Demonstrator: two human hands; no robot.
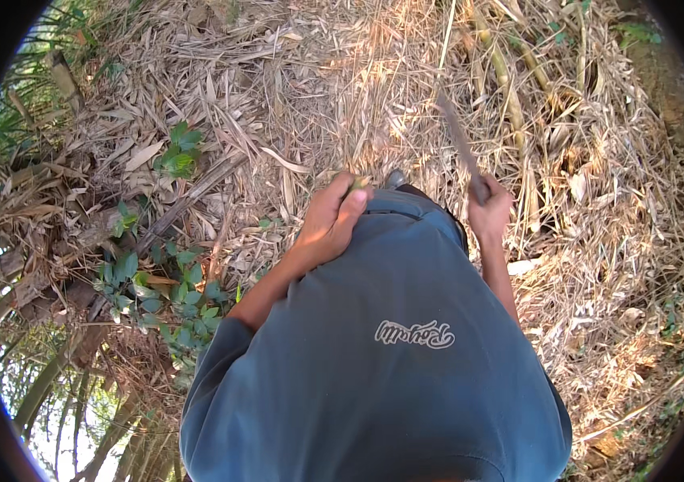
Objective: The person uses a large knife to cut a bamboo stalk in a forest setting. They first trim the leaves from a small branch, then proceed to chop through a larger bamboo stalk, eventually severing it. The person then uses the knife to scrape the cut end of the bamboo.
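My right hand (490, 210) is wrapped round the dark handle of a machete (456, 132). Its long, dull blade points up and a little left over the dry leaf litter. In front of my waist, my left hand (331, 215) is closed, thumb up, on a short greenish-yellow stalk piece (360, 184). Most of that piece is hidden in the fingers, so its full length cannot be made out. The two hands are apart, and the blade does not touch the stalk piece. Beyond my blue-grey shirt (406, 289), part of a shoe (395, 177) shows between the hands.
Dry bamboo leaves (278, 96) cover the ground. Yellowish bamboo canes (507, 80) lie or lean at the upper right, near the blade. On the left are a low leafy plant (181, 151), a fallen grey stick (189, 197) and a cut stump (63, 79).
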